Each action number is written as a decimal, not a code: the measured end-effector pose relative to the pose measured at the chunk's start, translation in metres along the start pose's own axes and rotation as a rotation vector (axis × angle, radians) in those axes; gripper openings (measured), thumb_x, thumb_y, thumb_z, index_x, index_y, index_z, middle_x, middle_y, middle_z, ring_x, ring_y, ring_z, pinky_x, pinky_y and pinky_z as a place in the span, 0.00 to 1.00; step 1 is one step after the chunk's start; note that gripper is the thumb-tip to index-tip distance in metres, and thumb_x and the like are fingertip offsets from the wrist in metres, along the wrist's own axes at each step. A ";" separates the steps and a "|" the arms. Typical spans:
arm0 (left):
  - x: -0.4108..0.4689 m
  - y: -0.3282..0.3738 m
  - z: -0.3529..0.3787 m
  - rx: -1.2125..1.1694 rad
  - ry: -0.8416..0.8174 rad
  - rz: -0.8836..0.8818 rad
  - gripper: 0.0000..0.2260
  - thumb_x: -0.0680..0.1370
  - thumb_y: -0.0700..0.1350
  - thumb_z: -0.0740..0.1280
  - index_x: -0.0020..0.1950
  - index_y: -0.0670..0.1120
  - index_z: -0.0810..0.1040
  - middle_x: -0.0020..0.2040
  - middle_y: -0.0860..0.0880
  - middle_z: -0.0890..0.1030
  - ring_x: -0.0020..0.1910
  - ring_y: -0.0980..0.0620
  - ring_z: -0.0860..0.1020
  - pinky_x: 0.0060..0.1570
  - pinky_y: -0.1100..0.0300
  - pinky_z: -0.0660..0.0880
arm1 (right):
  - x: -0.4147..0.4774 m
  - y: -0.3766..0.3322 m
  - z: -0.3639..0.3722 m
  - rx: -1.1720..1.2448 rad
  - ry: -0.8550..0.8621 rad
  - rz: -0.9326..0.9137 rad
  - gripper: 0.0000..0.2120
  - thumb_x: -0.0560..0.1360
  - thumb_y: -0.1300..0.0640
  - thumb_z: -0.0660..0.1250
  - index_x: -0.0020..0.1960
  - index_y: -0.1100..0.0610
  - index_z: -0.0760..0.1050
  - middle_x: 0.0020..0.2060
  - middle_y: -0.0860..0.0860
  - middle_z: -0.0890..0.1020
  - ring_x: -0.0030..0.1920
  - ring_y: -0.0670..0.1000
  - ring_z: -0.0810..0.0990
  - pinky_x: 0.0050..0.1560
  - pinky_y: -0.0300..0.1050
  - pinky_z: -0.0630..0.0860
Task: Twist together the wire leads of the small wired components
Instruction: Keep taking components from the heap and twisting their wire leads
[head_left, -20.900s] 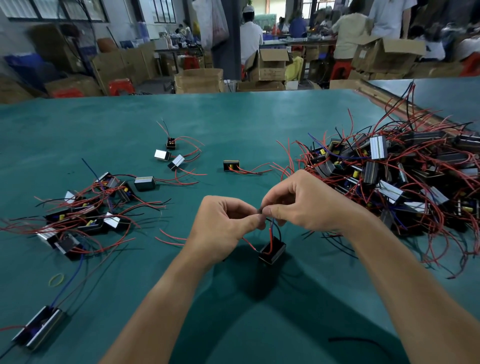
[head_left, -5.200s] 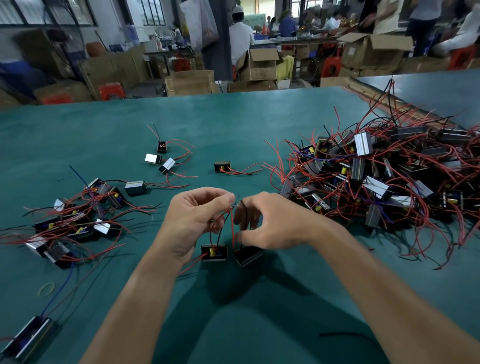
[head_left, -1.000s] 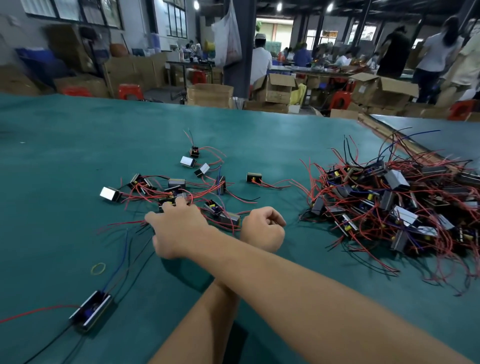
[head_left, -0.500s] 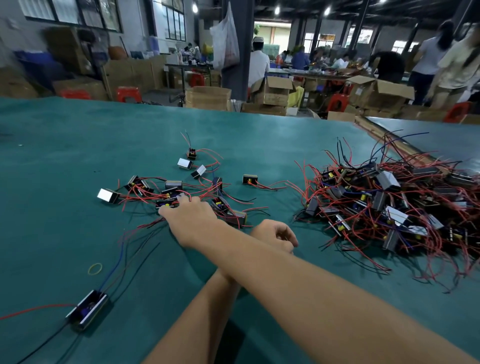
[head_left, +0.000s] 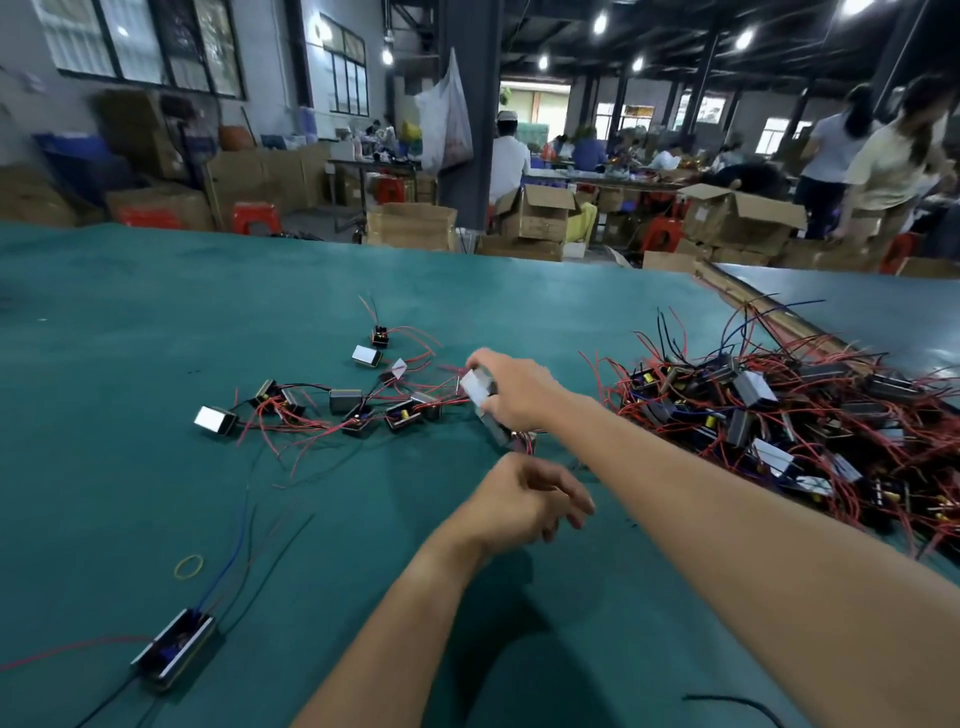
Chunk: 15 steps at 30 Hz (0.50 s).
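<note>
1. my right hand (head_left: 511, 395) is no longer pressing flat on the left cluster (head_left: 345, 410) as it was 0.5 s ago. it is now sitting at 12 o'clock from my left hand (head_left: 524, 501), with its fingers clamping on a silver-faced component (head_left: 475, 387).
2. a 2nd grey body (head_left: 494, 432) with red leads (head_left: 524, 441) is hanging just under that hand. blur is keeping me from telling whether it is joined to the 1st.
3. my left hand is hovering over the green table (head_left: 156, 322), fingers apart and loosely curled, holding nothing.
4. i am reading this as the last pair being dropped off and a fresh piece being fetched, so no twisting is happening yet.
5. counting now:
   - 2 hands.
   - roughly 7 components are lying in the left cluster at 10 o'clock.
   - 3 more (head_left: 366, 356) are lying beyond it at 11 o'clock.
   - 1 long component (head_left: 174, 647) is lying at 7 o'clock.
   - 1 yellow rubber band (head_left: 188, 566) is lying near it.
   - the tangled pile (head_left: 753, 410) at 3 o'clock is holding too many to count.
</note>
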<state>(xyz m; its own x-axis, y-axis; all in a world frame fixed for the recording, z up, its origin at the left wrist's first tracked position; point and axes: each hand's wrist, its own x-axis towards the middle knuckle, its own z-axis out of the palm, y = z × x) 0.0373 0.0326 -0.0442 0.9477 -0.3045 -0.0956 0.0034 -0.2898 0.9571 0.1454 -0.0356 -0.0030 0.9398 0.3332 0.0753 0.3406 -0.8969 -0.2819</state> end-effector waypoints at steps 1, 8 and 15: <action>0.001 0.001 0.002 0.020 -0.005 -0.012 0.16 0.76 0.28 0.59 0.40 0.45 0.81 0.31 0.51 0.79 0.27 0.57 0.75 0.29 0.66 0.72 | -0.001 0.009 -0.004 0.080 0.040 0.008 0.21 0.75 0.57 0.68 0.66 0.49 0.68 0.53 0.53 0.80 0.54 0.59 0.77 0.54 0.50 0.72; 0.013 -0.014 -0.005 -0.122 0.450 -0.082 0.17 0.69 0.30 0.54 0.27 0.46 0.75 0.26 0.47 0.77 0.23 0.49 0.71 0.26 0.65 0.64 | -0.035 0.041 -0.010 0.736 0.358 0.019 0.18 0.75 0.63 0.69 0.61 0.49 0.72 0.29 0.50 0.73 0.28 0.45 0.69 0.32 0.39 0.67; 0.017 -0.016 -0.006 -0.300 0.469 -0.057 0.10 0.77 0.52 0.62 0.47 0.46 0.73 0.39 0.49 0.79 0.31 0.50 0.75 0.32 0.56 0.72 | -0.077 0.058 -0.010 0.970 0.183 0.065 0.14 0.75 0.63 0.71 0.55 0.48 0.74 0.41 0.55 0.85 0.40 0.49 0.83 0.48 0.42 0.78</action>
<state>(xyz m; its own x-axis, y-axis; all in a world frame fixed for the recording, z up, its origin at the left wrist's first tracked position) 0.0554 0.0378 -0.0597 0.9835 0.1604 -0.0832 0.0846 -0.0018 0.9964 0.0935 -0.1165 -0.0155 0.9734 0.1682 0.1558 0.1959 -0.2575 -0.9462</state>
